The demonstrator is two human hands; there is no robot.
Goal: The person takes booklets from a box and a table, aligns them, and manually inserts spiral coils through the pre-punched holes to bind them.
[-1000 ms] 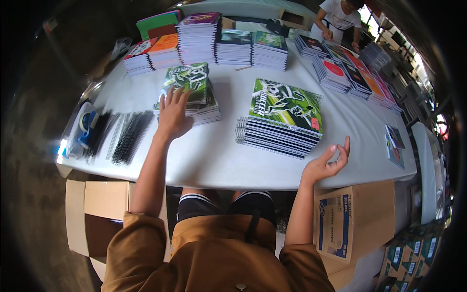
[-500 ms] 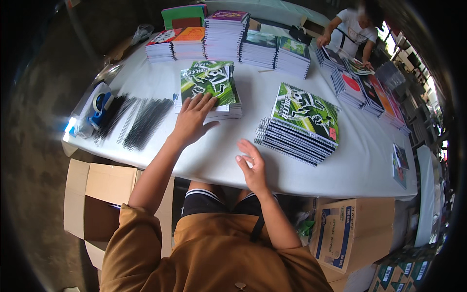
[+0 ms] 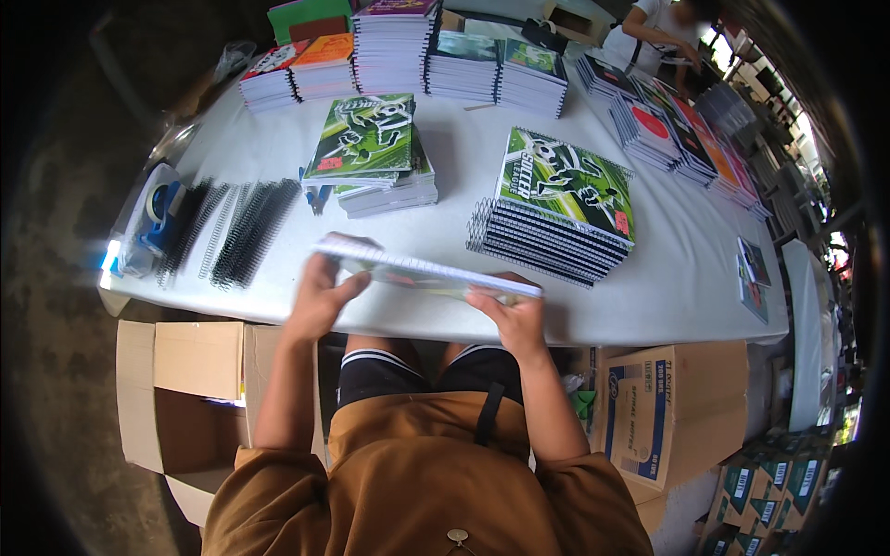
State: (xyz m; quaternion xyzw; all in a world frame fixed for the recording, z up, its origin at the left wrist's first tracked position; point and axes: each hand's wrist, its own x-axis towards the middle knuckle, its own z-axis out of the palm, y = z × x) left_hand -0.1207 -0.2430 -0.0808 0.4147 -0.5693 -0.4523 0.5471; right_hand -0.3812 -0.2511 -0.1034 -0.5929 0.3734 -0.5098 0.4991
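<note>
Both my hands hold a thin notebook (image 3: 428, 271) tilted nearly edge-on over the table's front. Its long edge shows a row of punched holes, and I see no coil on it; motion blurs its cover. My left hand (image 3: 323, 295) is closed on its left end, my right hand (image 3: 513, 315) on its right end. Beyond it lies an uneven pile of green soccer-cover notebooks (image 3: 366, 139). To the right stands a tall stack of coil-bound notebooks (image 3: 556, 236) with the same cover. Loose black spiral coils (image 3: 255, 232) lie at the left.
A blue tape dispenser (image 3: 165, 204) sits at the table's left end. Stacks of notebooks (image 3: 394, 56) line the far side, with more (image 3: 649, 134) at the right near another person (image 3: 654, 37). Open cardboard boxes (image 3: 199, 357) stand below the front edge.
My left hand has left the pile, and a notebook is now held between both hands nearer my body. The pile's top cover now lies turned the other way round. My view has shifted slightly.
</note>
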